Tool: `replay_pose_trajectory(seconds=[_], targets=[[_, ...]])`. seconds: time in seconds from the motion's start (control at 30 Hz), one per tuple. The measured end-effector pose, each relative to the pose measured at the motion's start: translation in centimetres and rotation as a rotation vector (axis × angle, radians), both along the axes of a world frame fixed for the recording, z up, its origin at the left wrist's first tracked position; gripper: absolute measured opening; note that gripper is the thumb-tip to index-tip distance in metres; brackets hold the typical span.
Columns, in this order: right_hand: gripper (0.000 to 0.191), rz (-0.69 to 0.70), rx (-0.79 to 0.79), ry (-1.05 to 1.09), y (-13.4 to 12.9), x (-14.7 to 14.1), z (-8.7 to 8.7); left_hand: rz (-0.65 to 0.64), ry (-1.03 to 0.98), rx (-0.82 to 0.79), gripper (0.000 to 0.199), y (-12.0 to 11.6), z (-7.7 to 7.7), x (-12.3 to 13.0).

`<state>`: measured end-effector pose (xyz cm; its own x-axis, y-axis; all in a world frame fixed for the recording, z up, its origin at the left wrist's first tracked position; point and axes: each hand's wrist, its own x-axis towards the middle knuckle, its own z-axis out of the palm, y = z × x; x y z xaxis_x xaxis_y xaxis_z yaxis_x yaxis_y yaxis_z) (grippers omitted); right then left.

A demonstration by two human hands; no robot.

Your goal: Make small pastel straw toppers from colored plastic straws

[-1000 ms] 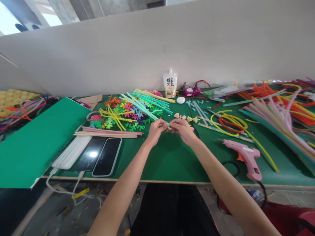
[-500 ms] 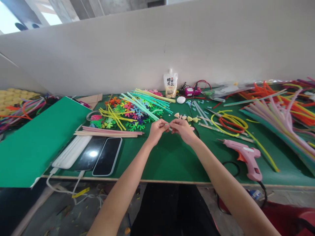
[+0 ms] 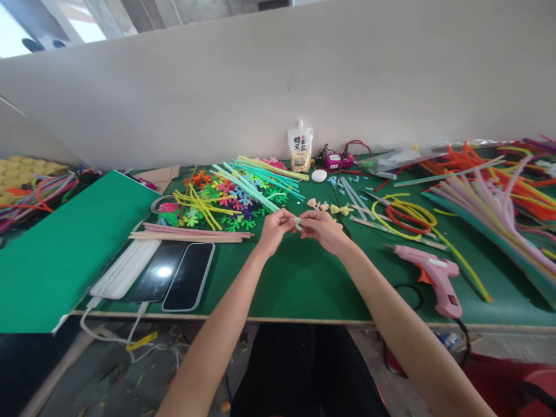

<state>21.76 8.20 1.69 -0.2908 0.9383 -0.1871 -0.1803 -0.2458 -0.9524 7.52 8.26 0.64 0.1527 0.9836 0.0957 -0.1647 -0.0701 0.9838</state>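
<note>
My left hand (image 3: 276,230) and my right hand (image 3: 322,229) meet over the middle of the table, thumbs and fingertips pinched together. Between them is a short mint-green piece of pipe cleaner (image 3: 297,223), mostly covered by the fingers. Just beyond the right hand lie small cream and yellow bow-shaped pieces (image 3: 340,209). Past my left hand, mint-green and teal pipe cleaners (image 3: 247,185) rest on a pile of colourful snowflake-shaped pieces (image 3: 243,217).
A pink glue gun (image 3: 428,272) lies at right, near orange-handled scissors (image 3: 403,223) and a bundle of pipe cleaners (image 3: 490,214). Two phones (image 3: 190,278) and a white power bank (image 3: 127,269) sit left, beside a green board (image 3: 78,255). A drink pouch (image 3: 300,147) stands behind.
The mint-green piece shows a little more between my fingertips, and its angle has shifted slightly. Both hands stay in nearly the same place.
</note>
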Motion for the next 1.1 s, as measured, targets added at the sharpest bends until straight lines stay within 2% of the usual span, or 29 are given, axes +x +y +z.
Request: replay_pose_trajectory(seconds=[0.3, 0.67, 0.93, 1.1], targets=[[0.02, 0.009, 0.018, 0.05, 0.1, 0.0, -0.2, -0.012, 0.006, 0.01, 0.029, 0.1, -0.1, -0.2], [0.013, 0.012, 0.136, -0.109, 0.2, -0.1, -0.5, -0.021, 0.08, 0.009, 0.025, 0.1, -0.3, -0.2], [0.012, 0.022, 0.158, -0.196, 0.3, -0.4, -1.0, 0.0, 0.219, 0.052, 0.02, 0.1, -0.7, -0.2], [0.009, -0.005, 0.143, -0.237, 0.4, -0.5, -0.9, 0.085, 0.34, 0.133, 0.016, 0.2, -1.1, -0.1]])
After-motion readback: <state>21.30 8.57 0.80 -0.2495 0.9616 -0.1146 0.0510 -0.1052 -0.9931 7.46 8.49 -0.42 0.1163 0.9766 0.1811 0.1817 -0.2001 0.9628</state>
